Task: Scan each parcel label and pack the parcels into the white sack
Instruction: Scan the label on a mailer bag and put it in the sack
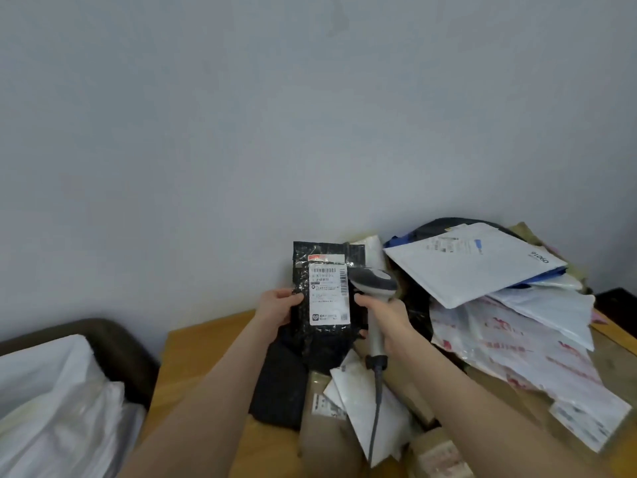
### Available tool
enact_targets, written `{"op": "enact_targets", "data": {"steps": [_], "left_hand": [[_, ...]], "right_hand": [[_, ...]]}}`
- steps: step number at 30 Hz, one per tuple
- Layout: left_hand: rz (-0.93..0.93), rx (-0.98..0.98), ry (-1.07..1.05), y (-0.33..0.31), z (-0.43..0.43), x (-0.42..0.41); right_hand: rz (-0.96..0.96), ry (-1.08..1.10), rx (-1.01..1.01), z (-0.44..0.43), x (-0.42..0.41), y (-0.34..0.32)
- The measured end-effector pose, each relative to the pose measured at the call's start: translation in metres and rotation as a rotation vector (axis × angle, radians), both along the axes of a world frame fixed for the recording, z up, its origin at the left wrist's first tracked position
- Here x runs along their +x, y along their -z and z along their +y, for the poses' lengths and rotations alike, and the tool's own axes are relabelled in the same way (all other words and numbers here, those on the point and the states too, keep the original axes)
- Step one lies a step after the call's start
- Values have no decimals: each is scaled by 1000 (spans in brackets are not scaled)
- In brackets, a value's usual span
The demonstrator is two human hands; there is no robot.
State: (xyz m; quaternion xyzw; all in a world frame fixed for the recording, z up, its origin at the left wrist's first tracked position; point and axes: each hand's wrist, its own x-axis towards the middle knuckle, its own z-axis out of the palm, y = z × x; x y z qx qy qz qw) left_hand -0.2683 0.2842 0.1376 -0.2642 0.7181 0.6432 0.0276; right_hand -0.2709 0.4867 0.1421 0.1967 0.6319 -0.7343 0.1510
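Note:
My left hand (277,305) grips the left edge of a black bubble-wrap parcel (322,336) and holds it upright above the table, its white label (329,294) facing me. My right hand (389,319) grips the handle of a grey barcode scanner (374,281), whose head sits just right of the label and points at it. The scanner's cable hangs down over the parcels below. The white sack (58,405) stands open at the lower left, beside the table.
A wooden table (196,360) carries a heap of white and printed mailers (482,270) on the right, reaching the wall. A dark pouch (279,388), a brown parcel (327,439) and white envelopes (365,405) lie under my arms. A dark chair holds the sack.

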Motion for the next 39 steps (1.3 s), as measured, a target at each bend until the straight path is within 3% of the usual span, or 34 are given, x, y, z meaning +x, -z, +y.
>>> {"op": "enact_targets", "data": {"steps": [2,6,16,39], "left_hand": [[-4,-14,-51,10,-22,21],[-19,-4,-124,28,-48,54],[-45,11,-234,58,-59,103],[-30,-34,-342,64,-61,139]], "right_hand": [[8,15,70,-17,21,2],[15,-72,29,-47,67,-1],[81,-203,195,-85,140,-4],[75,-298,174,-80,173,-8]]}}
